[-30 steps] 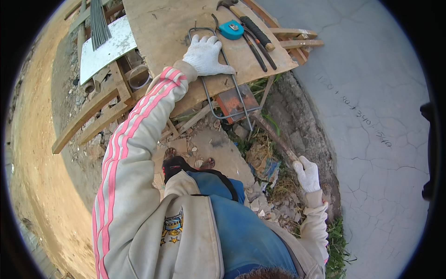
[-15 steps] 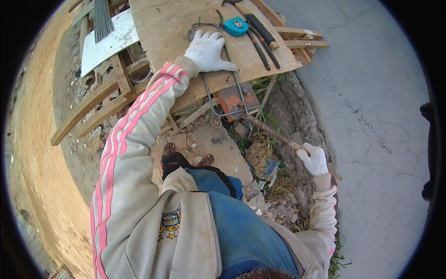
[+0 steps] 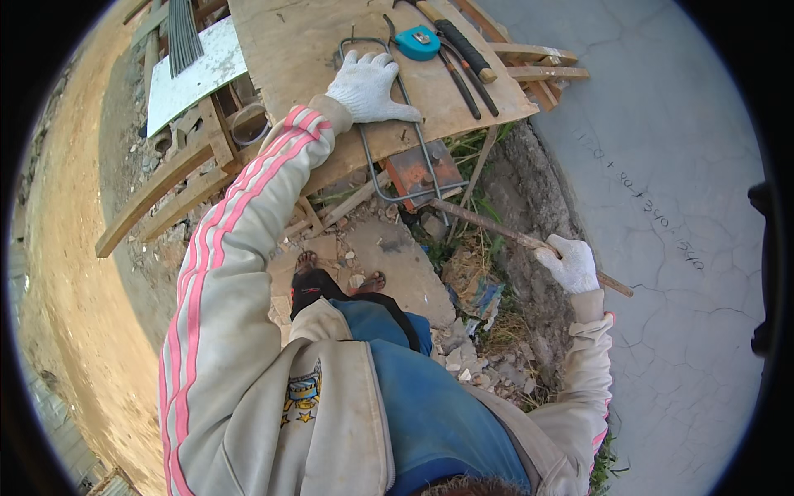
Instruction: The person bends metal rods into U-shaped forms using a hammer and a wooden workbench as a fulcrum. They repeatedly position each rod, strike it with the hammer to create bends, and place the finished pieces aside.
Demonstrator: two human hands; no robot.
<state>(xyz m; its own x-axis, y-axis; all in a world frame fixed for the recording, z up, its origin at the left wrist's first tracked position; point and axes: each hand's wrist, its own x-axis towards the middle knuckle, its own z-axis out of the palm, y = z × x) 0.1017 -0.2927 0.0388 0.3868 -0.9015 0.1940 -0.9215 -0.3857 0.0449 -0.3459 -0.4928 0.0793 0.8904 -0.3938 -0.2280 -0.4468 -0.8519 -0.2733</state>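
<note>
- Resting on the steel loop (image 3: 427, 157), my left hand (image 3: 368, 88) in its white knit glove lies palm down, thumb held well away from the other fingers, which are slightly parted.
- The loop, a long narrow frame of bent rod, lies on the wooden desk (image 3: 306, 74), its lower end jutting past the near edge.
- My right hand (image 3: 571, 263), gloved the same, has its fingers clamped round a rusty bar (image 3: 496, 226); a short length of it sticks out past my grip.
- The bar slants up leftward to the loop's low corner, where it seems to touch the rod, though I can't make out just how they meet.
- Below the jutting end I see an orange-red block (image 3: 407, 175).
- Right of my left hand, on the desk, lie a teal tape measure (image 3: 418, 43), long-handled pincers (image 3: 478, 85) and a hammer (image 3: 465, 50) with a black-wrapped handle.
- Off to my left, a bundle of thin rods (image 3: 184, 41) reaches over a white sheet (image 3: 203, 91).
</note>
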